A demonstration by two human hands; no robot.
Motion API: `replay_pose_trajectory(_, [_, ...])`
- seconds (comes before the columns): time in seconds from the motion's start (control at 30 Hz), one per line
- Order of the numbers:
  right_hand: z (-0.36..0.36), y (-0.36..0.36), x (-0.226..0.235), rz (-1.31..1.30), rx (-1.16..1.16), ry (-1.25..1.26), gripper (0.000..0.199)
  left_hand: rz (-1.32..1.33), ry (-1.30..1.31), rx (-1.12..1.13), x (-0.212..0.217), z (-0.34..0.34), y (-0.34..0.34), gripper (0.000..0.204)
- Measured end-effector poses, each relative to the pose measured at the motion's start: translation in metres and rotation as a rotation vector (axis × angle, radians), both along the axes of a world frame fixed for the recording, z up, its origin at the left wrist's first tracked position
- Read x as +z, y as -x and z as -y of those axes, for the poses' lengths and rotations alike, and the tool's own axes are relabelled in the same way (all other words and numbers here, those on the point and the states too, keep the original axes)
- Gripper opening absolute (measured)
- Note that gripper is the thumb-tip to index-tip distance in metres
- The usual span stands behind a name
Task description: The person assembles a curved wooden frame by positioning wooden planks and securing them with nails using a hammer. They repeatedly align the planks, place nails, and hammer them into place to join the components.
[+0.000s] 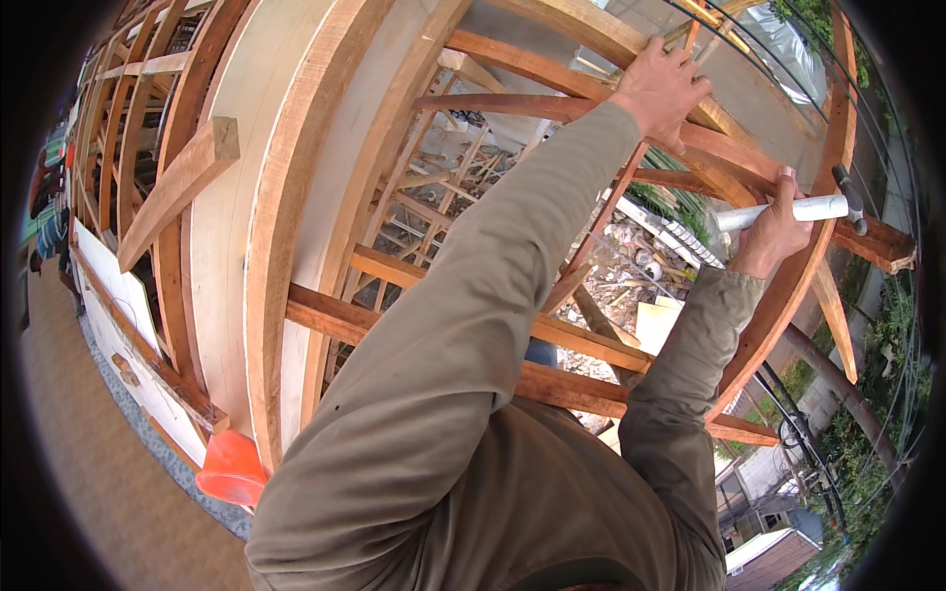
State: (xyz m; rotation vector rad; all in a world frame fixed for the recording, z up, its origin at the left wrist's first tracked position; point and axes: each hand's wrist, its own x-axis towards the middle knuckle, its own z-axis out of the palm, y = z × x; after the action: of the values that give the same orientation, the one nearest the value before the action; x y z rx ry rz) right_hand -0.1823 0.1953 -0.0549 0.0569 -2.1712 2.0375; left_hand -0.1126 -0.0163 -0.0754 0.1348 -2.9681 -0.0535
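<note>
My left hand (662, 94) reaches to the upper middle, its fingers curled over a reddish wooden beam (734, 158). To the right, my right hand (774, 234) is closed around the white handle of a hammer (820, 208). The dark hammer head points outward at the right, close to a curved-looking timber (778, 315). My right thumb sticks up beside the end of the beam. Both forearms are in olive-brown sleeves, and the left one hides part of the framing beneath it.
Crossing timbers (581, 340) stand over a deep gap with rubble (631, 266) far below. Long boards (296, 197) run along the left, where a short timber (182, 187) juts up. An orange plastic object (233, 468) sits lower left. Cables (808, 443) hang at the right.
</note>
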Motion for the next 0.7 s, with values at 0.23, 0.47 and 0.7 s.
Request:
replay_pose_trajectory(0.23, [0.012, -0.006, 0.017, 0.005, 0.036, -0.016, 0.036, 0.006, 0.010, -0.010, 0.001, -0.004, 0.000, 0.090])
replay_pose_trajectory(0.47, [0.010, -0.006, 0.015, -0.009, 0.064, -0.012, 0.032, 0.006, 0.023, 0.006, -0.004, -0.005, 0.000, 0.089])
replay_pose_trajectory(0.7, [0.003, 0.000, 0.009, 0.001, 0.131, -0.032, 0.035, 0.021, -0.018, -0.013, -0.002, -0.002, -0.001, 0.090])
